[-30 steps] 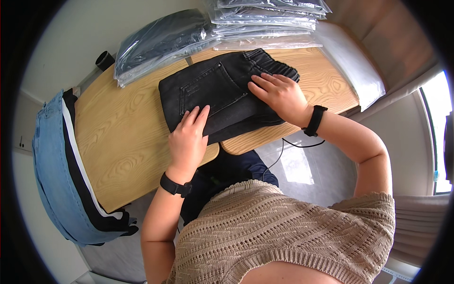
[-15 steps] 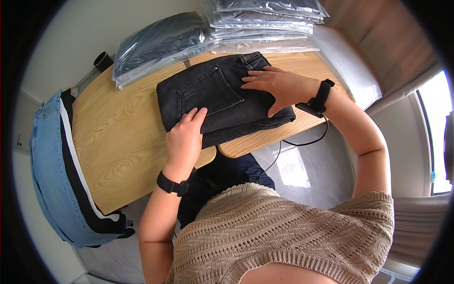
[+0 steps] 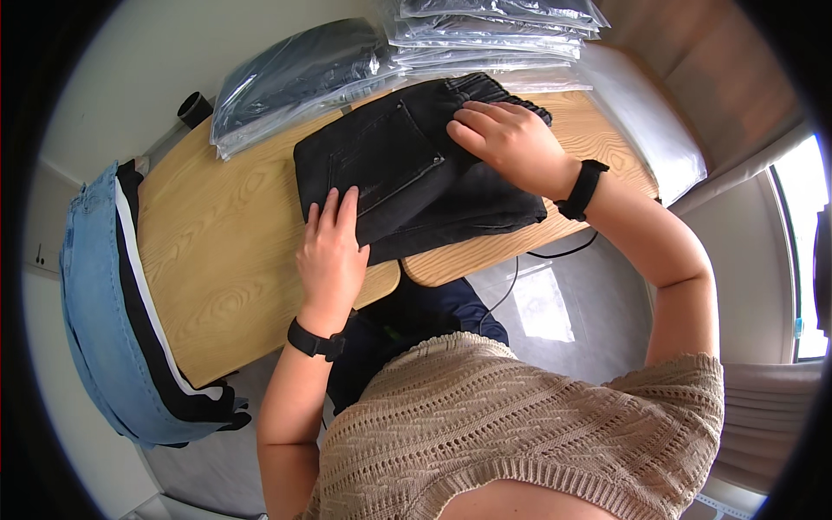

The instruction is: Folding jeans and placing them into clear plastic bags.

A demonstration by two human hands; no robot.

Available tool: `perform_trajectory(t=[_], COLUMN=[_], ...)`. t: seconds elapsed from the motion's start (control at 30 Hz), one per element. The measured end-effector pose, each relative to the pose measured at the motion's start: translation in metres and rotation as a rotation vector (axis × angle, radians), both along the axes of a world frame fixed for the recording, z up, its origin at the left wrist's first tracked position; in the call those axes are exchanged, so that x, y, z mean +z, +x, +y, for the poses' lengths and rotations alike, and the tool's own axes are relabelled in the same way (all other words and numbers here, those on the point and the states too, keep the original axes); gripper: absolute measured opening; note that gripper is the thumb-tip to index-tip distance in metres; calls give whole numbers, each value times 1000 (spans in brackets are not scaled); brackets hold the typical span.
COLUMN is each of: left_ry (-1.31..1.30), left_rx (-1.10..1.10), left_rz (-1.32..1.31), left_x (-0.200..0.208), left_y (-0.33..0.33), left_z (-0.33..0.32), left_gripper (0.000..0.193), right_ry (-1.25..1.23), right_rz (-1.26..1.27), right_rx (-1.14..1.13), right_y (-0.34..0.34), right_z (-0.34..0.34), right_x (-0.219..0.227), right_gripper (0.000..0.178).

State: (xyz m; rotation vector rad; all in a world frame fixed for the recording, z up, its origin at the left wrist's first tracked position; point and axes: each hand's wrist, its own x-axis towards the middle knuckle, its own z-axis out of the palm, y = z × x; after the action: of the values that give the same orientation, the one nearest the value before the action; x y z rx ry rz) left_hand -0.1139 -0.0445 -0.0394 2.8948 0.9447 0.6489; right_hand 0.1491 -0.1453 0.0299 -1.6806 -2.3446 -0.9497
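Observation:
A pair of black jeans [image 3: 381, 160] lies folded on the wooden table in front of me, a back pocket facing up. My left hand [image 3: 332, 256] rests on the near left edge of the jeans, its fingers stretched out on the denim. Near the elastic-looking waistband, my right hand [image 3: 518, 149] has its fingers bent and closed on the upper layer, which is raised a little off the layer beneath. The right hand hides the denim under its palm. A black band circles each of my wrists.
Clear-bagged dark garments [image 3: 299, 74] and a taller stack of bagged clothes [image 3: 494, 39] stand along the table's far side. Flat clear bags [image 3: 650, 130] lie at the right. Light blue jeans [image 3: 95, 295] and other clothes hang over the left table edge [image 3: 195, 377]. A black cable [image 3: 563, 253] hangs below.
My right hand has gone from lying spread on the jeans to closing on the upper layer, whose waistband end has shifted right and up. My left hand has slid slightly left, fingers straighter.

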Motion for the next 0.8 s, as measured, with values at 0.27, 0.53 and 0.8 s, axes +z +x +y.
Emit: perform_trajectory(t=[0.27,0.53,0.8], left_ry=[-7,31,-217], left_rx=[-25,-18,-293], left_rz=[-39,299,249], left_x=[-14,0,41], left_y=[-19,-27,-30], left_z=[14,-17,-6], left_gripper=[59,63,88], right_ry=[-38,-256,-241], right_rz=[39,181,1033], right_rx=[-75,-384,-240], right_y=[-10,-37,-4], right_z=[-23,-57,-79], right_x=[-5,-34,-19], right_gripper=[37,64,47])
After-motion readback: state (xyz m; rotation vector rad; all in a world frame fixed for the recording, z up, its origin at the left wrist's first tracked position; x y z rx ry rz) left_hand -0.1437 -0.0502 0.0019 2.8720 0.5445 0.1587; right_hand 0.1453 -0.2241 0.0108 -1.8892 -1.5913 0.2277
